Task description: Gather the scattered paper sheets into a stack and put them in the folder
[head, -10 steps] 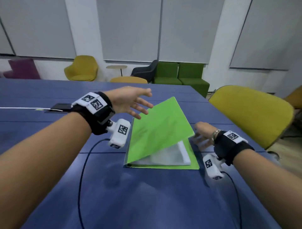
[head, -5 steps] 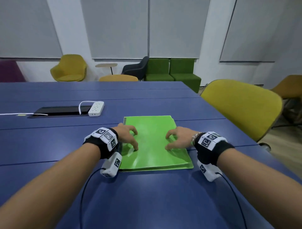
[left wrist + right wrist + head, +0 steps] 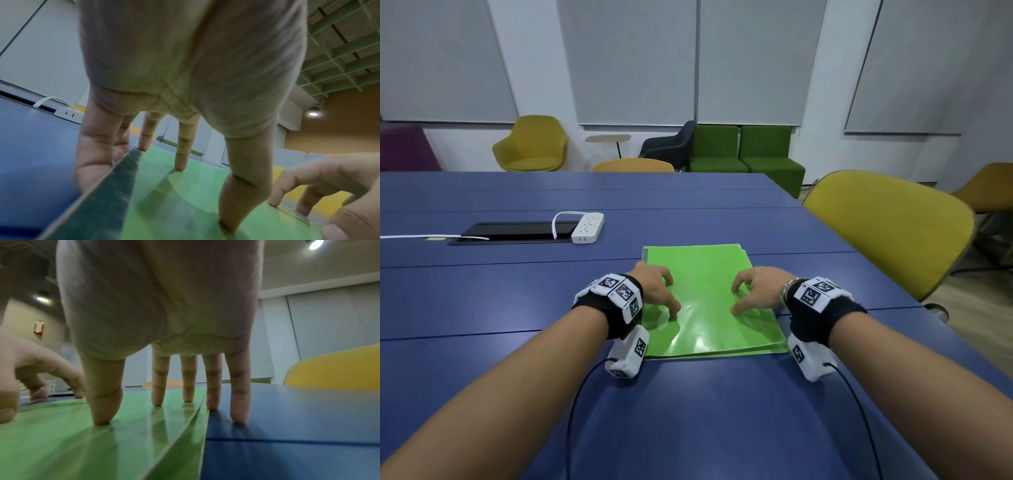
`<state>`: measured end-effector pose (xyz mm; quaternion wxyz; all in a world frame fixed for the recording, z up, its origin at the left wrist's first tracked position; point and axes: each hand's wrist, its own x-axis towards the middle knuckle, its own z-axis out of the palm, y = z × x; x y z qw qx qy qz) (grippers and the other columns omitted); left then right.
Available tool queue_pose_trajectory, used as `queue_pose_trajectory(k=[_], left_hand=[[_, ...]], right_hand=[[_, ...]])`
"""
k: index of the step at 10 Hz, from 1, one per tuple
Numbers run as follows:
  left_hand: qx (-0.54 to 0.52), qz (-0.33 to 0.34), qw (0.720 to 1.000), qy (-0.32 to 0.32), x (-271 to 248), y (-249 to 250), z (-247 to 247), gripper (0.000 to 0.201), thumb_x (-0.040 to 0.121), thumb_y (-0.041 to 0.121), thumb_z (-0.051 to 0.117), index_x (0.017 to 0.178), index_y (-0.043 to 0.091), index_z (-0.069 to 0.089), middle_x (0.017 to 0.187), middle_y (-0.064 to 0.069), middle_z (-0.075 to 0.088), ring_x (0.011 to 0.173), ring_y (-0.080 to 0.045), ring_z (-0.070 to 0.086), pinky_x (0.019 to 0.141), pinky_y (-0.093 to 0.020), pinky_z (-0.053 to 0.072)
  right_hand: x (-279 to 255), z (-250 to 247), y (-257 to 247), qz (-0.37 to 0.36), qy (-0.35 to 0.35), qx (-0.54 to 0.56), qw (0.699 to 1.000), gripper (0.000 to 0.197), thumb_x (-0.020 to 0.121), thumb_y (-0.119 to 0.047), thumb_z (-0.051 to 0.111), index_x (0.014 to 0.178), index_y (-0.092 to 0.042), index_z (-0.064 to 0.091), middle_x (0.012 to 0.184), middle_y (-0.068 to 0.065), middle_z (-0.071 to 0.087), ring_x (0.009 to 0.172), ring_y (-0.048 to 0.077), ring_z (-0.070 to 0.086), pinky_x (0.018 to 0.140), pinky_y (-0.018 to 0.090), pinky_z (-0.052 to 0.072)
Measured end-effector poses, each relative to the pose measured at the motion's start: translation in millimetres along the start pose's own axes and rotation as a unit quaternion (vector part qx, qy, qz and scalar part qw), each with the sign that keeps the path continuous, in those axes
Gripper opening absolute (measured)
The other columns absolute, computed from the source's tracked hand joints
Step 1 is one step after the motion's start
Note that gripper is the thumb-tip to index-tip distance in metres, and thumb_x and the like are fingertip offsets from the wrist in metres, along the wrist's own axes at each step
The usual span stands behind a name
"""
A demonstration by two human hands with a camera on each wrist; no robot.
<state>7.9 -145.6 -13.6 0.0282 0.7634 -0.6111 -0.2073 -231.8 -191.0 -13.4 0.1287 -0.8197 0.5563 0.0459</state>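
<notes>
A green folder (image 3: 709,301) lies closed and flat on the blue table (image 3: 688,411) in front of me. No paper sheets show; the cover hides what is inside. My left hand (image 3: 664,294) rests on the folder's left side, thumb and forefinger tips pressing the cover (image 3: 205,203), the outer fingers down at the spine edge. My right hand (image 3: 748,294) presses the right side: thumb and two fingertips stand on the cover (image 3: 82,443), the other two touch the table just past its edge. Neither hand grips anything.
A white power strip (image 3: 588,228) with its cable lies by a black cable slot (image 3: 513,233) at the far left. A yellow chair (image 3: 887,233) stands close against the table's right edge. More chairs line the back wall.
A second ago the cover stood raised over white sheets, my hands apart from it. The cover has dropped shut and both hands came down onto it; they have hardly moved in the last half second.
</notes>
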Motion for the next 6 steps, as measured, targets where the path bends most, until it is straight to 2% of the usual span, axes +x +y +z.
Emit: queue_pose_trajectory(k=[1,2,4,5,6], left_hand=[[-0.031,0.010,0.999,-0.001,-8,-5,3,0.079,0.065,0.039,0.090,0.136,0.035,0.058,0.147,-0.010,0.032,0.112,-0.031,0.055,0.097,-0.040,0.055],[-0.051,0.018,0.998,-0.007,-15,-11,4,0.078,0.059,0.038,0.091,0.131,0.040,0.061,0.150,-0.007,0.034,0.129,-0.032,0.050,0.104,-0.044,0.051],[-0.060,0.015,0.998,-0.017,-18,-13,2,0.081,0.058,0.036,0.092,0.132,0.043,0.060,0.148,-0.004,0.035,0.134,-0.035,0.042,0.100,-0.050,0.053],[-0.053,0.033,0.998,-0.031,-15,-17,2,0.084,0.060,0.038,0.092,0.136,0.045,0.057,0.153,-0.001,0.035,0.138,-0.034,0.039,0.108,-0.047,0.047],[-0.088,0.033,0.994,-0.049,-13,-26,9,0.085,0.057,0.042,0.090,0.133,0.055,0.055,0.161,0.004,0.024,0.146,-0.031,0.029,0.115,-0.046,0.039]], right_hand=[[-7,0,2,0.002,0.002,0.031,1.000,0.061,0.072,-0.062,0.077,0.127,-0.040,0.059,0.136,-0.006,0.057,0.119,0.019,0.057,0.096,0.034,0.047],[-12,-2,3,0.005,0.001,0.040,0.999,0.068,0.073,-0.062,0.076,0.134,-0.041,0.055,0.140,-0.003,0.052,0.122,0.020,0.055,0.098,0.033,0.045],[-12,0,-2,0.002,-0.007,0.011,1.000,0.061,0.069,-0.066,0.074,0.123,-0.043,0.058,0.134,-0.005,0.051,0.110,0.018,0.059,0.090,0.031,0.049],[-11,-5,0,-0.003,-0.020,0.007,1.000,0.062,0.064,-0.066,0.076,0.117,-0.041,0.058,0.124,-0.005,0.049,0.101,0.017,0.057,0.091,0.032,0.050],[-7,0,8,-0.005,-0.022,0.022,1.000,0.055,0.061,-0.068,0.076,0.105,-0.045,0.053,0.115,-0.008,0.046,0.098,0.015,0.053,0.088,0.032,0.049]])
